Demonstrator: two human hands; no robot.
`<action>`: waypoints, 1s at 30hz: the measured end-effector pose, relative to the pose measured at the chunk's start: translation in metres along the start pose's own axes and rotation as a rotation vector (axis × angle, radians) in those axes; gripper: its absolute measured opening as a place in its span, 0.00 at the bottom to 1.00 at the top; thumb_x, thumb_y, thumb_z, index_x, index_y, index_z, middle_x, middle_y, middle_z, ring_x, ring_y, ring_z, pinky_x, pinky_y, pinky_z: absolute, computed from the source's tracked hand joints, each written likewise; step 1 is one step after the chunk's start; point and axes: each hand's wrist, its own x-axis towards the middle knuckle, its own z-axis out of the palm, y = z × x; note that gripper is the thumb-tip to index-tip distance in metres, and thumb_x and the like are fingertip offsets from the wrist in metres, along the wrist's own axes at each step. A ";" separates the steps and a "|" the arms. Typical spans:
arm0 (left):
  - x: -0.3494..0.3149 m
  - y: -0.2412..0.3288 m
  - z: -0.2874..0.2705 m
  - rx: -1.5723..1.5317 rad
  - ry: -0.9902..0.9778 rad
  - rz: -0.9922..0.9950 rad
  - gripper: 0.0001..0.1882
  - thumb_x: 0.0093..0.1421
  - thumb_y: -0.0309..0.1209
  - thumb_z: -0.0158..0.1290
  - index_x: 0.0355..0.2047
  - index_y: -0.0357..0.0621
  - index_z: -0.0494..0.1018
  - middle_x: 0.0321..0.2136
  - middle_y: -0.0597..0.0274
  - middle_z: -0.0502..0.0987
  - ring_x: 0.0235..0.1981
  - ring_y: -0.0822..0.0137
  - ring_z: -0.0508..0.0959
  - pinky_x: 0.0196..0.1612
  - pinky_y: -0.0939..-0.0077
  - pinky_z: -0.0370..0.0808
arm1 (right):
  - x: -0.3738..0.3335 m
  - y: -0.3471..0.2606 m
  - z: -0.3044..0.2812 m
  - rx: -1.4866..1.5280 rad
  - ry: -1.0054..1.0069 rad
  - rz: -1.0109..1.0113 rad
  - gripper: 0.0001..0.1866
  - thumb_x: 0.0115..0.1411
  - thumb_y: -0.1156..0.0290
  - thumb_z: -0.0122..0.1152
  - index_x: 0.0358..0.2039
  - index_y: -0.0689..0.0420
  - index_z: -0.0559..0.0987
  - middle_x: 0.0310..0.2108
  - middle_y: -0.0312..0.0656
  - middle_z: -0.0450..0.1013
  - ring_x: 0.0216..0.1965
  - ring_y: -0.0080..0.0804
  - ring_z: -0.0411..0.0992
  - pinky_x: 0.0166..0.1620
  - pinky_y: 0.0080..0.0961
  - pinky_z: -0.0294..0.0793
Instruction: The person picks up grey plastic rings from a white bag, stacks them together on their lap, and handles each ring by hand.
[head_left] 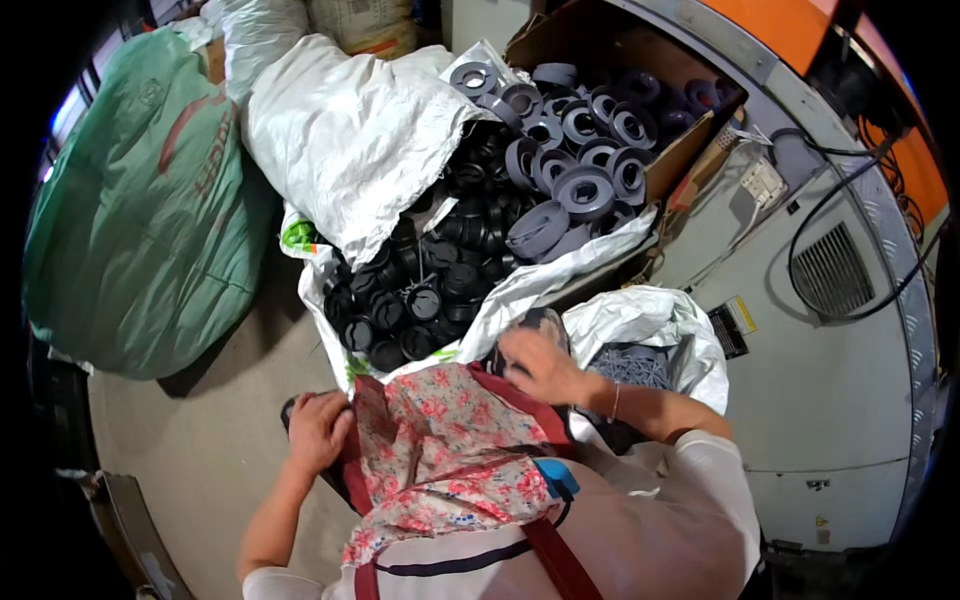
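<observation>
Floral apron: pink-flowered cloth (440, 435) with red trim, draped over the seated person's lap; its long run goes from the waist away toward the heap of parts, with the free edge at the far end.
Left hand: (318, 432) at the apron's far left corner, against the red trim.
Left grip: fingers curled, thumb beside the trim; I cannot tell whether cloth is pinched between them.
Right hand: (545, 368) at the far right of the apron, beside its trim and next to a dark patterned fabric (543, 322); a thin bracelet (616, 402) circles the wrist.
Right grip: fingers bent and blurred; whether they hold anything cannot be told.
Key relation: the apron lies between the hands, to the right of the left hand and to the left of the right hand; the right hand reaches farther forward and is nearer the heap.
Blue item: a small piece (557, 479) at the apron's right side, near the waist.
Straight ahead: round black caps (425, 300) in an open white sack, with grey ring-shaped parts (585, 190) behind and to the right, by a cardboard box (702, 140).
Right side: a smaller white sack (650, 308) holding grey strips (635, 367), then a pale machine cabinet (800, 400) and a black cable (795, 260).
Left side: a bulging green sack (140, 210) on the floor (240, 390).
</observation>
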 end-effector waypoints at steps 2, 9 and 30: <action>0.034 0.003 -0.034 -0.099 0.166 -0.056 0.17 0.56 0.31 0.50 0.45 0.39 0.69 0.38 0.48 0.74 0.41 0.52 0.73 0.48 0.64 0.67 | 0.041 -0.003 -0.018 -0.034 0.283 0.048 0.23 0.52 0.62 0.56 0.44 0.66 0.68 0.43 0.55 0.66 0.48 0.50 0.63 0.54 0.36 0.60; 0.023 0.042 0.030 -0.443 0.200 -0.119 0.25 0.53 0.27 0.52 0.52 0.40 0.64 0.41 0.50 0.73 0.38 0.62 0.75 0.43 0.72 0.70 | 0.027 0.105 -0.056 0.141 0.407 0.933 0.41 0.42 0.51 0.65 0.44 0.77 0.67 0.45 0.65 0.67 0.49 0.51 0.67 0.51 0.32 0.64; 0.197 0.008 0.117 -1.520 -0.063 -0.511 0.34 0.57 0.32 0.53 0.60 0.42 0.50 0.53 0.54 0.62 0.47 0.64 0.70 0.46 0.70 0.71 | 0.118 0.102 0.002 0.170 0.291 0.853 0.29 0.41 0.72 0.55 0.48 0.60 0.65 0.45 0.58 0.63 0.45 0.56 0.65 0.51 0.37 0.65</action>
